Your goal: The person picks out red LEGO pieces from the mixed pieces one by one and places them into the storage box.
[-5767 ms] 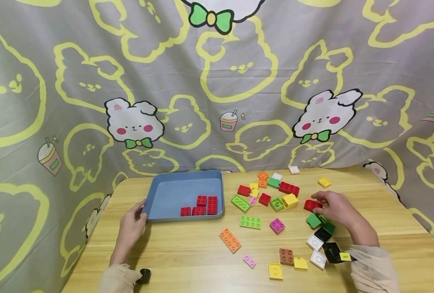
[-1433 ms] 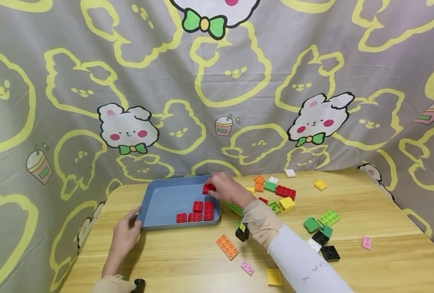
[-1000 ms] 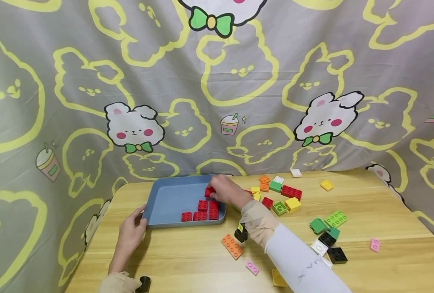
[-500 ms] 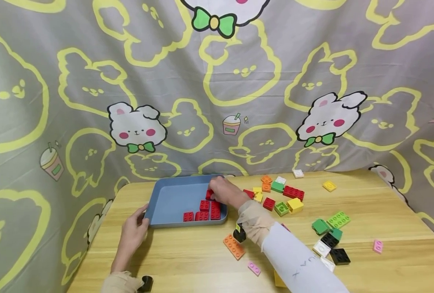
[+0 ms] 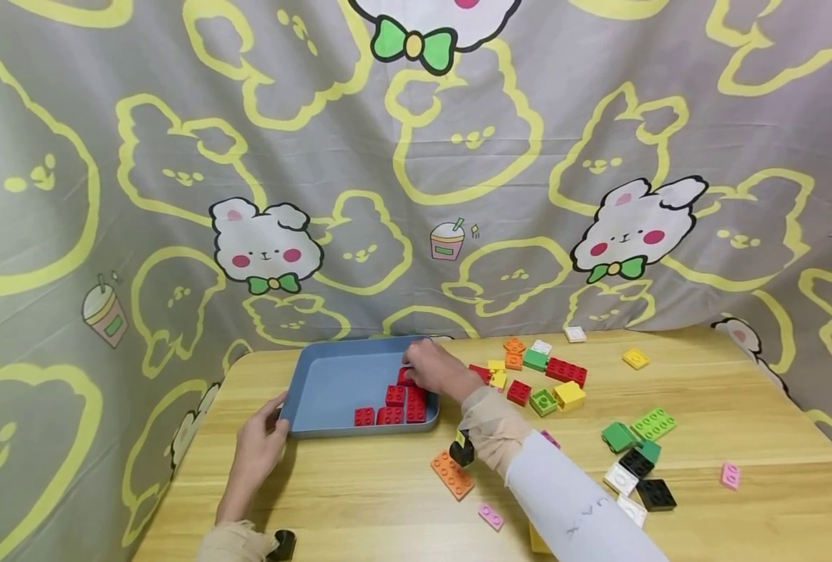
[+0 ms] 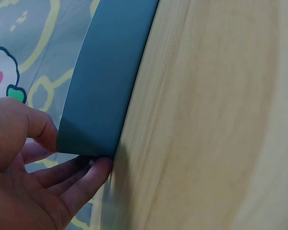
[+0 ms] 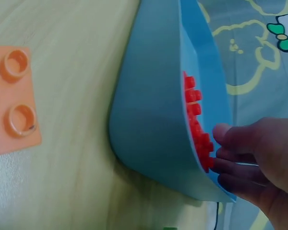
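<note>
My left hand grips the near left corner of a blue tray; in the left wrist view its fingers hold the tray's wall and lower edge. Over the tray's right side, my right hand pinches a red building brick, partly covered by the fingers. This brick is low in the tray, just behind other red bricks along the near right corner. The right wrist view shows my right hand with its fingertips close to red studs; the tray wall hides the grip.
Mixed loose bricks lie right of the tray, including a long red brick and a yellow one. Green, black and white bricks form a group farther right. An orange brick lies before the tray. A patterned curtain hangs behind.
My right hand has carried a red brick from the right of the table into the tray, then lowered it slightly beside the others. My left hand has stayed on the tray corner.
</note>
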`<state>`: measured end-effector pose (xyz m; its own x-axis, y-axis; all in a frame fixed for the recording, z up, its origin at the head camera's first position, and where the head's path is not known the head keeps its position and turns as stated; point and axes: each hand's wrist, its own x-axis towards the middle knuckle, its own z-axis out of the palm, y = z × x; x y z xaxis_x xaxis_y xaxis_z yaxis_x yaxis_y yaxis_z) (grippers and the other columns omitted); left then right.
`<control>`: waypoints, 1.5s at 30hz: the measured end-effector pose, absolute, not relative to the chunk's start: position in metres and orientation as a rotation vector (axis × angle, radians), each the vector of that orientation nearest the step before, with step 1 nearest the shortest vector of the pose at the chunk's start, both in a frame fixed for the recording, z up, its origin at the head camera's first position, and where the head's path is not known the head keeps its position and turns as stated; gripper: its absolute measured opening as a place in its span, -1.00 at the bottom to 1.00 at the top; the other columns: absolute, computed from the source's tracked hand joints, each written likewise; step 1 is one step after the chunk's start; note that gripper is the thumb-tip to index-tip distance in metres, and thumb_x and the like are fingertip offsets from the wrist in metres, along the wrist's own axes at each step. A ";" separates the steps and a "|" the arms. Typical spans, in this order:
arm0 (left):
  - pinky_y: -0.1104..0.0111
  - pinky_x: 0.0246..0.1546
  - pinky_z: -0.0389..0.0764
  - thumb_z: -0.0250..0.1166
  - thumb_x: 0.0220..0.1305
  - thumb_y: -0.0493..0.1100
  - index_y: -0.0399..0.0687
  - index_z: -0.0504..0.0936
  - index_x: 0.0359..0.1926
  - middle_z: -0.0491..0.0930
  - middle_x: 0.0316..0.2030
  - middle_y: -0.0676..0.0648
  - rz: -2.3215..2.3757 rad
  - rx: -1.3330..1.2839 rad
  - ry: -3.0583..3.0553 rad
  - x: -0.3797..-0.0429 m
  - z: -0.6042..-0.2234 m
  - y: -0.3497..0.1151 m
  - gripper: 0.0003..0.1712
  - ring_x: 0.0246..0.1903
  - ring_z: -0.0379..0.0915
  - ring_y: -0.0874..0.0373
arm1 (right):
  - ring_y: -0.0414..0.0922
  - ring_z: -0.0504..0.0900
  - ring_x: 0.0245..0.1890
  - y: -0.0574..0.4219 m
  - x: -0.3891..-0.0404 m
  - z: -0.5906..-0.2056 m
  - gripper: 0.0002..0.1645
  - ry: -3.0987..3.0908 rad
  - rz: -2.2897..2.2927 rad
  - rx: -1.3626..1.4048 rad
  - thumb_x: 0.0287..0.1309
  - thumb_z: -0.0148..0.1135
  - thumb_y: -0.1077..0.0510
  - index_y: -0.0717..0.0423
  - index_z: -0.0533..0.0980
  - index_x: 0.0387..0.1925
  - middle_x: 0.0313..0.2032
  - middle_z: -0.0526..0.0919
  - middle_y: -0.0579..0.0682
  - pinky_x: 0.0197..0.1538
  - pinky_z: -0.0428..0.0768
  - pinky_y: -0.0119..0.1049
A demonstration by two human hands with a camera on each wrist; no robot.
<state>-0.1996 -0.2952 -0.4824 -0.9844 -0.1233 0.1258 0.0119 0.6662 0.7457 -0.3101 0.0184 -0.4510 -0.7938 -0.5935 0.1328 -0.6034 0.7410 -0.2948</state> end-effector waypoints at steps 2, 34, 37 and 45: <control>-0.06 0.17 0.51 0.01 0.42 -0.39 -0.32 0.36 0.47 0.51 0.21 -0.50 -1.218 0.098 -2.715 -0.199 -0.483 -0.296 -0.40 0.17 0.52 -0.31 | -0.05 0.72 -0.14 0.021 -0.309 -0.450 -0.80 -2.866 0.563 1.004 0.33 0.33 0.25 0.27 0.74 -0.10 -0.17 0.76 0.11 -0.07 0.68 -0.22; -0.07 0.16 0.53 0.02 0.41 -0.41 -0.31 0.39 0.45 0.52 0.20 -0.50 -1.220 0.103 -2.703 -0.202 -0.482 -0.295 -0.41 0.18 0.52 -0.31 | 0.17 0.68 0.02 0.136 -0.241 -0.416 -0.71 -2.747 0.910 0.767 0.31 0.31 0.30 0.29 0.67 0.03 0.01 0.71 0.18 0.09 0.63 0.10; -0.08 0.17 0.52 0.03 0.42 -0.42 -0.31 0.39 0.45 0.52 0.20 -0.50 -1.217 0.105 -2.703 -0.202 -0.482 -0.295 -0.41 0.19 0.51 -0.32 | 0.18 0.67 0.03 0.144 -0.237 -0.420 -0.68 -2.752 0.943 0.716 0.29 0.32 0.31 0.30 0.66 0.06 0.05 0.69 0.21 0.08 0.63 0.13; -0.05 0.12 0.55 0.03 0.42 -0.41 -0.30 0.39 0.45 0.52 0.20 -0.50 -1.226 0.097 -2.701 -0.203 -0.482 -0.295 -0.41 0.18 0.52 -0.30 | 0.22 0.68 -0.02 0.166 -0.234 -0.429 -0.69 -2.717 0.958 0.648 0.23 0.34 0.37 0.31 0.66 0.02 -0.02 0.71 0.21 0.01 0.65 0.15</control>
<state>-0.2026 -0.2950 -0.4824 -0.9828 -0.1304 0.1310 0.0128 0.6590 0.7520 -0.2342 0.1659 -0.4290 -0.8869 -0.3393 0.3136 -0.4609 0.6962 -0.5503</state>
